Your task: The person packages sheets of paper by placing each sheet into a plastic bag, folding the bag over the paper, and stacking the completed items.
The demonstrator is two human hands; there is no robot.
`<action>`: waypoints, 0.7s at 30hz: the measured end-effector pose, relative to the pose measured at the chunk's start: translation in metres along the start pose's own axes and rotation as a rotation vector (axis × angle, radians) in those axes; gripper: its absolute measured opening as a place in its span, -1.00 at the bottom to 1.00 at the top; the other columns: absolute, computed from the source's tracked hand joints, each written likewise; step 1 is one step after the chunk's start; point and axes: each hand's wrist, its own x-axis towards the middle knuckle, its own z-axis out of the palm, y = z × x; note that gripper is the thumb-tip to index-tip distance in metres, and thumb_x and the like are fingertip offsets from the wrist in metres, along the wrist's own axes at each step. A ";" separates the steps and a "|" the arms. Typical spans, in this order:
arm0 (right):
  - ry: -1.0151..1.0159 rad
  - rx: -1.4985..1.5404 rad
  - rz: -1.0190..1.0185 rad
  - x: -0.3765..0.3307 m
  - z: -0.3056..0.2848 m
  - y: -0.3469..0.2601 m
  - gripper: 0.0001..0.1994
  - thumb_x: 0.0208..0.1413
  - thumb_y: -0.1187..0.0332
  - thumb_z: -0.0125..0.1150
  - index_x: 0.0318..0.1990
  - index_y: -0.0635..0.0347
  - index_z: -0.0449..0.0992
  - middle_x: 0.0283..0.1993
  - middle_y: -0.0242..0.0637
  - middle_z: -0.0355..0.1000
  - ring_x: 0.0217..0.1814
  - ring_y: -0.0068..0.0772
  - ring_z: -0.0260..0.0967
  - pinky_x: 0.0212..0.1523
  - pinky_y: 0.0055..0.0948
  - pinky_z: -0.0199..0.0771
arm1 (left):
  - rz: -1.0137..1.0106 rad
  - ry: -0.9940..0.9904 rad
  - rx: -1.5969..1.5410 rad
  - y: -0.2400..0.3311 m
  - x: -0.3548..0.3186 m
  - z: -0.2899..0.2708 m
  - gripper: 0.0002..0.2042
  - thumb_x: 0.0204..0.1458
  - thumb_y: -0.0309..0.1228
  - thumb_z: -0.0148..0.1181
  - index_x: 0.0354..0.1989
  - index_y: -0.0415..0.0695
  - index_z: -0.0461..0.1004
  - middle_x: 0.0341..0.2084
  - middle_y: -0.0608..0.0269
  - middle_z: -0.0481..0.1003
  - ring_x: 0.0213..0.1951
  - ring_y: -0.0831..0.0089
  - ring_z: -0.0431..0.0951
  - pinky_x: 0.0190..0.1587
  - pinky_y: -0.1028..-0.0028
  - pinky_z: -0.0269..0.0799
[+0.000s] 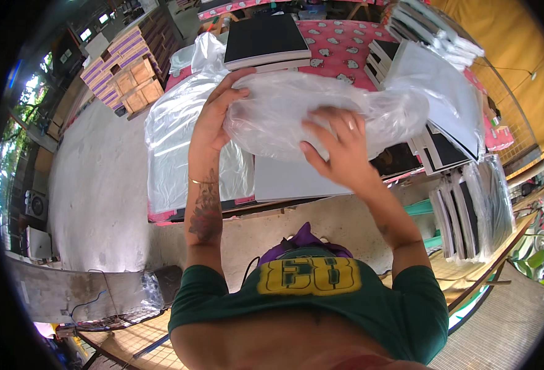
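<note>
A puffed-out clear plastic bag (284,92) hangs over the middle of the table, its far right part bunched up. My left hand (213,117) grips the bag's left edge between thumb and fingers. Against the bag's front, my right hand (340,145) has its fingers spread, touching the film. Below the bag lies a flat white board (296,179) at the table's near edge. To the left, a flat piece wrapped in clear plastic (176,148) covers part of the table. Just beyond the bag, a stack of black-topped boards (266,40) rests on the pink cloth.
The table has a pink patterned cloth (340,46). Plastic-wrapped boards (432,80) and black-and-white panels (441,148) fill its right side. More wrapped panels (469,209) stand upright at the near right. Stacked boxes (121,71) stand on the concrete floor (99,185) at far left.
</note>
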 end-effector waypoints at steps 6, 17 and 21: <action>-0.430 0.220 0.040 0.016 0.002 0.025 -0.85 0.00 0.30 0.17 -0.34 0.17 0.46 -0.39 -0.24 0.42 -0.31 -0.31 0.38 -0.17 -0.40 0.30 | 0.544 0.079 0.541 0.001 -0.022 0.026 -0.57 -0.03 -0.47 0.12 0.05 -0.28 0.27 -0.09 0.08 0.37 -0.12 0.35 0.43 -0.07 0.45 0.35; -0.268 1.316 0.925 -0.035 -0.041 0.111 -0.60 0.05 0.06 0.08 -0.19 0.27 0.46 -0.23 -0.15 0.45 -0.23 -0.22 0.42 -0.18 -0.29 0.41 | -0.248 -0.091 -0.163 -0.056 -0.022 -0.063 -0.65 -0.01 -0.31 0.13 -0.08 -0.24 0.36 -0.37 0.19 0.49 -0.38 0.44 0.51 -0.30 0.43 0.44; 0.514 1.753 1.008 -0.022 -0.042 0.086 -0.60 0.17 0.05 -0.12 -0.13 0.20 0.43 -0.22 -0.15 0.43 -0.33 -0.25 0.41 -0.23 -0.26 0.44 | -0.191 -0.557 0.598 -0.060 -0.032 -0.068 -0.64 0.02 -0.27 0.12 -0.08 -0.25 0.36 -0.28 0.07 0.50 -0.32 0.34 0.54 -0.32 0.40 0.45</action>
